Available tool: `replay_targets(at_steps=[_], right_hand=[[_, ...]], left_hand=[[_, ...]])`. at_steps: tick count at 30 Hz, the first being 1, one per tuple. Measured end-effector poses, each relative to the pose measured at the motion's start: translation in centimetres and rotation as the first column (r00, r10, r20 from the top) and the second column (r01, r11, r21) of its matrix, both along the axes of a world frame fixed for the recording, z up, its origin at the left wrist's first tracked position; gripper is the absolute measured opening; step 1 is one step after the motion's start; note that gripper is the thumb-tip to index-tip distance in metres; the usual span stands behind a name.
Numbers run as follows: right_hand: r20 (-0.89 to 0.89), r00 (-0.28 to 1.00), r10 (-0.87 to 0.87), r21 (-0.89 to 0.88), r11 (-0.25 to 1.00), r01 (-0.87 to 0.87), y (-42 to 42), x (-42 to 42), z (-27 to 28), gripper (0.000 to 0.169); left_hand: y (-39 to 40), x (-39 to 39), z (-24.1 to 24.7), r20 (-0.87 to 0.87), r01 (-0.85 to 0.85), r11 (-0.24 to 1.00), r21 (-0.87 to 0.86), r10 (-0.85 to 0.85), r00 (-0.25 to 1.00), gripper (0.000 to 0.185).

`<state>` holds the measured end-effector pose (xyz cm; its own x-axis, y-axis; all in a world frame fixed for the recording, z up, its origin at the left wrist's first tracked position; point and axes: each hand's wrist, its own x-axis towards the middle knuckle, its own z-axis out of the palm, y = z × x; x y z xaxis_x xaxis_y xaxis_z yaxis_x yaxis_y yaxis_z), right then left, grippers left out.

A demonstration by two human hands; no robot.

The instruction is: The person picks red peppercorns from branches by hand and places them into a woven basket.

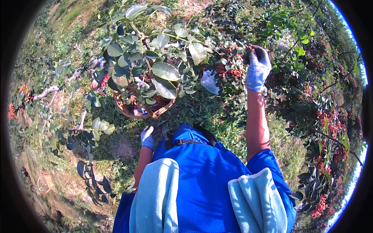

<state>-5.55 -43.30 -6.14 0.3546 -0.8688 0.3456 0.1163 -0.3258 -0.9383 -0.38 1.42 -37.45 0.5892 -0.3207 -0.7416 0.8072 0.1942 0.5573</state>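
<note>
My right hand (258,68), in a pale glove with dark-coated fingers, is raised at the shrub to the right. Its fingertips pinch a small bit of red berries (250,47). Just left of it hang red berry clusters (236,72), which look like Sichuan pepper, among small green leaves. Low beside my waist is my left hand (148,137), gloved alike; its dark fingers blend into the shade, so their grip is unclear. A wicker basket (166,109) lies ahead of that hand, with red berries inside, partly hidden by a leafy branch (165,71).
A crumpled translucent plastic bag (209,82) shows between basket and shrub. Bare branches (46,92) reach in from the left. Berry-laden branches (332,125) crowd my right side. A light blue towel (158,192) hangs over my blue jacket (204,174). Another basket-like object (45,182) stands farther off, lower left.
</note>
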Motion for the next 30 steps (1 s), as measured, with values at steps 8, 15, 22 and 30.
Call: replay_targets(at_steps=[8,15,22,30], right_hand=[[-0.41,0.861,0.302,-0.118,0.918,-0.379,14.8,4.3,-16.7,0.028],[-0.728,0.635,0.26,-0.168,0.83,-0.532,13.8,2.8,-11.9,0.038],[-0.633,0.728,-0.263,-0.652,0.689,-0.317,3.8,-2.0,-6.2,0.057],[-0.716,0.547,-0.433,-0.678,0.619,-0.397,2.1,-2.1,-6.7,0.073]], left_hand=[[-3.1,0.9,4.2,0.068,0.13,0.991,0.031,-0.132,0.989,0.023],[-6.9,2.1,8.0,0.259,0.245,0.969,-0.019,-0.232,0.938,0.023],[-10.1,0.7,9.0,0.29,0.345,0.938,-0.041,-0.319,0.902,0.02],[-13.7,-0.5,10.7,0.327,0.451,0.889,-0.071,-0.407,0.853,0.022]])
